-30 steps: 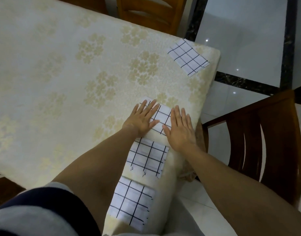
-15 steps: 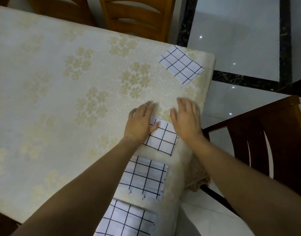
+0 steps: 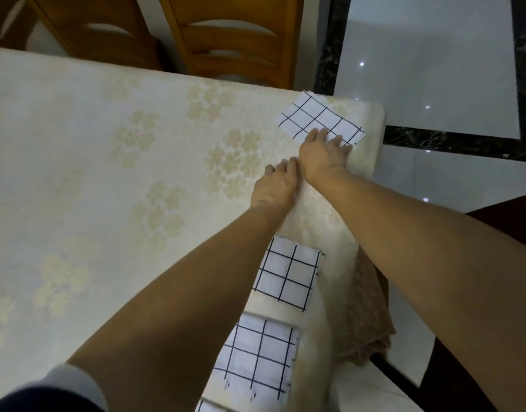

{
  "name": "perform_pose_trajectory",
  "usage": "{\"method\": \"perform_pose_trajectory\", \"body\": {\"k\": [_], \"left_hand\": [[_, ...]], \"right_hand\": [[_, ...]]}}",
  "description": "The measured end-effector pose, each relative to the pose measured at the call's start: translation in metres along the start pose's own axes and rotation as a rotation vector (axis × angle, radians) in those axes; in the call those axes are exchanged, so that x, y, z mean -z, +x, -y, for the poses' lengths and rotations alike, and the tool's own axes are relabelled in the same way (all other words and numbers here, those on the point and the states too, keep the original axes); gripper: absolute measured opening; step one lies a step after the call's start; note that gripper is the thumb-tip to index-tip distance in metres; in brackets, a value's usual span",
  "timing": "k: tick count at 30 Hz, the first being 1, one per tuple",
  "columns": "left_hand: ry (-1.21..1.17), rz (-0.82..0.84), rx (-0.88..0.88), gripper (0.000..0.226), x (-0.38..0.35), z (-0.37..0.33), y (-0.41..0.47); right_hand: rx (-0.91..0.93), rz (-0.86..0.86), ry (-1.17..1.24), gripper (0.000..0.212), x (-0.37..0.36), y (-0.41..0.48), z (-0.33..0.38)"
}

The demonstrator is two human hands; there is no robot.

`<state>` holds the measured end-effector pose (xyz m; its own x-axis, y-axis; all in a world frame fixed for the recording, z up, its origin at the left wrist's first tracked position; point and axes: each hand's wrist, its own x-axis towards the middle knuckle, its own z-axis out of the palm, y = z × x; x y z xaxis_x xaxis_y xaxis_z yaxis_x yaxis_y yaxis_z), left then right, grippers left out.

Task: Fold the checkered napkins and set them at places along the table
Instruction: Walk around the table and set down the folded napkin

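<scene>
One head-worn wide-angle camera looks forward and steeply down, close over a corner of the table (image 3: pixel 77 129).

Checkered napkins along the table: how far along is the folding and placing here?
Done: the folded white, black-grid middle napkin and nearer napkin lie flat along the edge of the cream floral tablecloth. In hand: the right hand touches the folded corner napkin; the left hand is over the cloth. Left: the far side by the wooden chairs shows none.

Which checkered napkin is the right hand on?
The far napkin at the table corner, lying askew; the right hand rests on its near edge. The other napkins lie untouched nearer the person.
</scene>
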<state>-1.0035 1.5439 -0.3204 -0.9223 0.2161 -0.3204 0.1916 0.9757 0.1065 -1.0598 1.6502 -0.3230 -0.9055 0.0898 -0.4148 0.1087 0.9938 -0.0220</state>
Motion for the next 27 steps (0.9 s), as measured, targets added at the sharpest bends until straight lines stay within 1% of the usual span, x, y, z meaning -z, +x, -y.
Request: {"method": "perform_pose_trajectory", "body": {"k": [4,6,8,10,11,13,14,15,17,19,21,27], "left_hand": [[0.041,0.003,0.001,0.084,0.001,0.003,0.004],[0.05,-0.008,-0.006,0.086,0.005,0.006,0.005],[0.034,-0.062,-0.026,0.086,0.008,0.008,0.007],[0.01,-0.162,-0.038,0.082,0.011,0.012,0.01],[0.036,-0.217,-0.045,0.079,0.01,0.015,0.012],[0.161,-0.314,-0.086,0.071,0.007,0.02,0.015],[0.213,-0.332,-0.127,0.065,0.005,0.022,0.015],[0.232,-0.313,-0.177,0.059,0.002,0.025,0.015],[0.193,-0.199,-0.239,0.051,-0.005,0.028,0.011],[0.148,-0.094,-0.249,0.049,-0.01,0.03,0.005],[0.134,-0.057,-0.255,0.051,-0.014,0.032,-0.002],[0.128,0.027,-0.312,0.053,-0.012,0.036,-0.015]], "right_hand": [[0.035,-0.063,-0.083,0.075,-0.008,-0.003,-0.008],[0.073,-0.095,-0.122,0.079,-0.01,-0.005,-0.013],[0.103,-0.134,-0.134,0.08,-0.01,-0.01,-0.021],[0.142,-0.174,-0.142,0.072,-0.014,-0.018,-0.028],[0.17,-0.188,-0.145,0.065,-0.018,-0.024,-0.03],[0.228,-0.218,-0.121,0.051,-0.027,-0.039,-0.033],[0.251,-0.236,-0.098,0.045,-0.031,-0.046,-0.034],[0.265,-0.258,-0.07,0.043,-0.035,-0.054,-0.034],[0.263,-0.291,-0.01,0.044,-0.044,-0.068,-0.034],[0.244,-0.275,0.024,0.051,-0.055,-0.081,-0.031],[0.234,-0.251,0.007,0.06,-0.064,-0.088,-0.028],[0.241,-0.207,-0.01,0.061,-0.07,-0.101,-0.025]]}}
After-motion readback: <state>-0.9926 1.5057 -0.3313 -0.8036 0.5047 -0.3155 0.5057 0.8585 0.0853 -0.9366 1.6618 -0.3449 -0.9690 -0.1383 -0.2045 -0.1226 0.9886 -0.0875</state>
